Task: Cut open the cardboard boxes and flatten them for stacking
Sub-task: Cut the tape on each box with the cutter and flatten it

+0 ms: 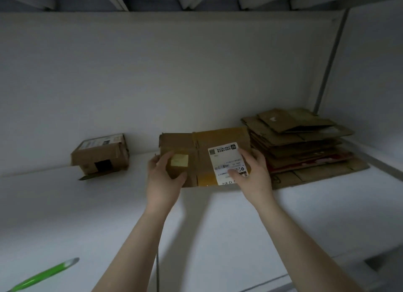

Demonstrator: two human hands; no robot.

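Partly under right hand (255,174): box (181,144) label (222,161), blurred

Both arms stretched forward, left hand (162,178) and right hand (255,175) gripping box (181,144) ends, thumbs on top

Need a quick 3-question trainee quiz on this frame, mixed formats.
1. True or false: the left hand and the right hand both hold the labelled box.
2. Multiple choice: the flattened cardboard stack lies (A) left of that box, (B) right of it, (C) on top of it.
3. Fill in: the tool lying loose on the table, lower left, is coloured ____.

Key: 1 true; 2 B; 3 green.
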